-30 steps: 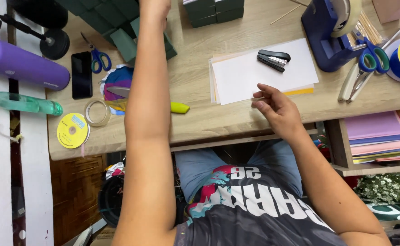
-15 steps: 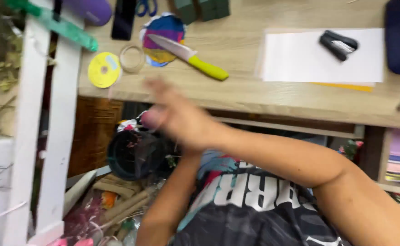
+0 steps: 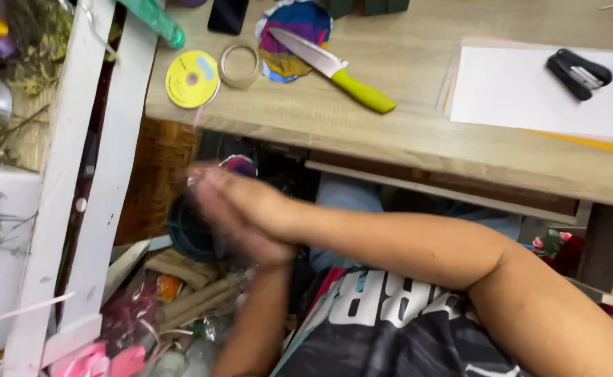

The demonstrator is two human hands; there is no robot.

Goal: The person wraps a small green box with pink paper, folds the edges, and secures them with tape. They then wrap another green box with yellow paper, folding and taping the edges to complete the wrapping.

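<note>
Two hands meet below the desk (image 3: 418, 132) edge, blurred; the right hand (image 3: 240, 206) lies across the left hand (image 3: 250, 244), and whether their fingers grasp anything I cannot tell; just beside them, lower left, sits a dark round pot (image 3: 189, 234); on the desk above lie a green-handled knife (image 3: 334, 71), a yellow disc (image 3: 192, 78), a tape ring (image 3: 240, 66) and a black stapler (image 3: 579, 73) on white paper (image 3: 530, 98).
</note>
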